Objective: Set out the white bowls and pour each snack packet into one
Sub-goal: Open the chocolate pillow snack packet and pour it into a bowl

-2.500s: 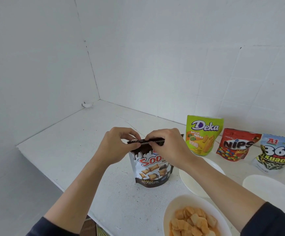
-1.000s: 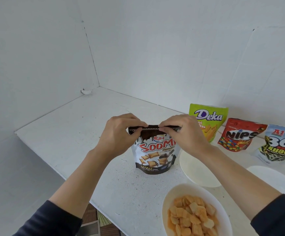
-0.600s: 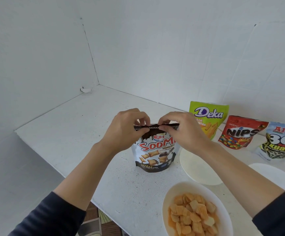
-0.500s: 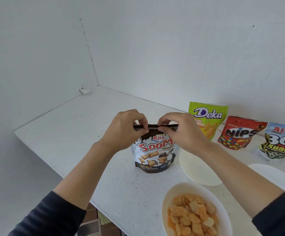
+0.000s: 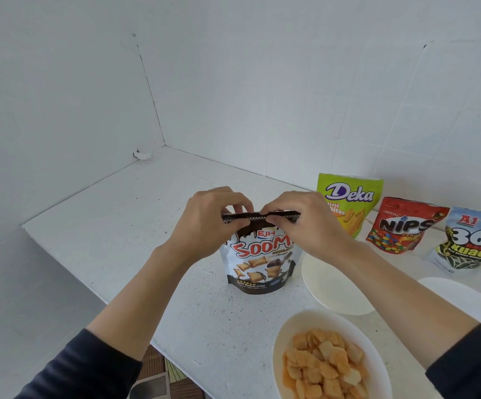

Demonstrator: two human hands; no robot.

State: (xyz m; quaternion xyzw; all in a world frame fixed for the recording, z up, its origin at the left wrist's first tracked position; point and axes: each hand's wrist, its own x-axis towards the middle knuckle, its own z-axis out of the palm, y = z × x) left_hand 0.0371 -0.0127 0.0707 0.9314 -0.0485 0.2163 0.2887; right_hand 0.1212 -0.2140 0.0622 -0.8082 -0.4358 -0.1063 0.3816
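**White counter in a tiled corner: both hands on the packet top**

Everything stands on the right half of the counter (image 5: 135,226), between its front edge and the back wall. At the front edge a filled bowl (image 5: 285,335) holds orange snack pieces (image 5: 322,367). A second bowl (image 5: 334,286) sits behind it and a third bowl (image 5: 458,295) toward the right edge. The Soomi packet (image 5: 258,266) stands upright mid-counter, with the left hand (image 5: 207,223) and right hand (image 5: 305,223) pinching its top strip. The Deka packet (image 5: 351,197), Nips packet (image 5: 400,226) and 360 packet (image 5: 475,243) line the back wall.
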